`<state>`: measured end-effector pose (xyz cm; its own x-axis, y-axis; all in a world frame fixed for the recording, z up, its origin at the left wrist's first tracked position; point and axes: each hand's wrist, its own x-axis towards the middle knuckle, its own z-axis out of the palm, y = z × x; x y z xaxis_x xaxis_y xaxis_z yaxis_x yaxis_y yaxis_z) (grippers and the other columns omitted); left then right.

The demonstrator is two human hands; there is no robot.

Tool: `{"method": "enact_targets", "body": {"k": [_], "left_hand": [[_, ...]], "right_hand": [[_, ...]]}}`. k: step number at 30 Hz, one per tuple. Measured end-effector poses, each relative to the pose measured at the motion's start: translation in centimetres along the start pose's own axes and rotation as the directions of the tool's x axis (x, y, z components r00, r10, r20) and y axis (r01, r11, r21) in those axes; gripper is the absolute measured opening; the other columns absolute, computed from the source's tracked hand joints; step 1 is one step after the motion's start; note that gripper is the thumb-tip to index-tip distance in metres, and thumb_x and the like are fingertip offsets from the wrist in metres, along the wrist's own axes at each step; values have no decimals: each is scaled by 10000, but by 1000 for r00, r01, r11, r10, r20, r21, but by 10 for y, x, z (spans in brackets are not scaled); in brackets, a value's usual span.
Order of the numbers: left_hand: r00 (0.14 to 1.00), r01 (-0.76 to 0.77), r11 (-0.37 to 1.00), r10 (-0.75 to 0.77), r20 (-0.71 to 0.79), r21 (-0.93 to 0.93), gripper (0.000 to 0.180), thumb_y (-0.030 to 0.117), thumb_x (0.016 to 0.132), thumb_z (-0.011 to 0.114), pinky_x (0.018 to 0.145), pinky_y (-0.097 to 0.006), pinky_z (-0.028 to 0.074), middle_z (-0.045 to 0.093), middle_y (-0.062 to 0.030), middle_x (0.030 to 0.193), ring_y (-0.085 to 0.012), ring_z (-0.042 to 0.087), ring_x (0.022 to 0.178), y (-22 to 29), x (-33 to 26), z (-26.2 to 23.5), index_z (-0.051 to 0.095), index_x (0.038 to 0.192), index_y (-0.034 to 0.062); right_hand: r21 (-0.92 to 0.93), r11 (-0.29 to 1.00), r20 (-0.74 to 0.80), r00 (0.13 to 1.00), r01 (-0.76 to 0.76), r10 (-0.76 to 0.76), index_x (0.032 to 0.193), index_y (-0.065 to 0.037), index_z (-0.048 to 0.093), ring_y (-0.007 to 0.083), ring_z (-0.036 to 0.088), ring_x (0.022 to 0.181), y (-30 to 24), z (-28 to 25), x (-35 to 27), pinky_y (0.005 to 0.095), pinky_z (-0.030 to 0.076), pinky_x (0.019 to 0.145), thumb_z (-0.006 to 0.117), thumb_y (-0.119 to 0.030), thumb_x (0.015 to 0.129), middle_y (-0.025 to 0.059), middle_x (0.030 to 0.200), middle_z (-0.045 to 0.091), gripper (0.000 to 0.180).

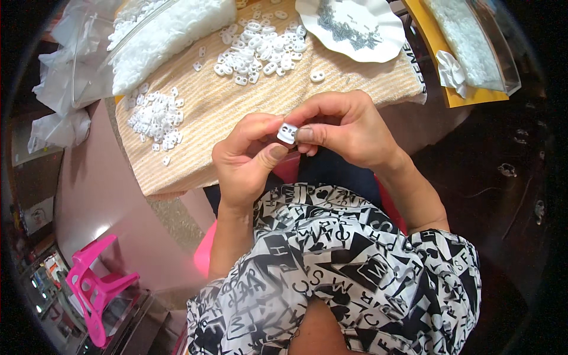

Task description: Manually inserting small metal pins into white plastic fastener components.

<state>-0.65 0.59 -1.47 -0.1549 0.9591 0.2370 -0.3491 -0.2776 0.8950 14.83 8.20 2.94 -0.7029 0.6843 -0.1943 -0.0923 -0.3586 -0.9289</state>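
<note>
Both hands are in view on the near side of the plate (390, 29), a white one with a wavy rim. A small white piece (287, 133) with two dark holes is up between the fingertips, nearer to the person than the plate and a little left of it. The right hand (353, 127) pinches the piece by its right side, thumb in front and index finger curled over. The left hand (249, 158) is narrow, its index fingertip at the piece's upper left and its thumb just below; whether that thumb touches, I cannot tell.

The plate holds a scatter of small grey bits (361, 40). Just in front of the plate, a loose piece (318, 76) lies on the striped cloth (204, 115). Left of the plate spreads a large pile (260, 47) of white pieces; farther left and nearer to the person is a small pile (155, 118). Beyond the large pile, well to the plate's left, sits a clear bag (168, 47) full of white pieces.

To the plate's right, another bag (467, 44) of white contents rests on a yellow sheet (473, 100), with crumpled paper (451, 74) beside it. Well apart from the plate, to the near left, stands a pink stool (94, 287).
</note>
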Motion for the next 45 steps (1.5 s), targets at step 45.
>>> {"method": "enact_targets", "body": {"k": [45], "left_hand": [[964,-54,201,267,-2,978,149,46,651,638,689,-380,411,558,-157,819,-297,497,748,-11,63,-36,627,796,17]], "right_hand": [[-997,-6,-71,905,-82,-419,951,-34,614,304,596,747,-52,-139,66,360,461,699,592,-68,707,182,791,606,247]]}}
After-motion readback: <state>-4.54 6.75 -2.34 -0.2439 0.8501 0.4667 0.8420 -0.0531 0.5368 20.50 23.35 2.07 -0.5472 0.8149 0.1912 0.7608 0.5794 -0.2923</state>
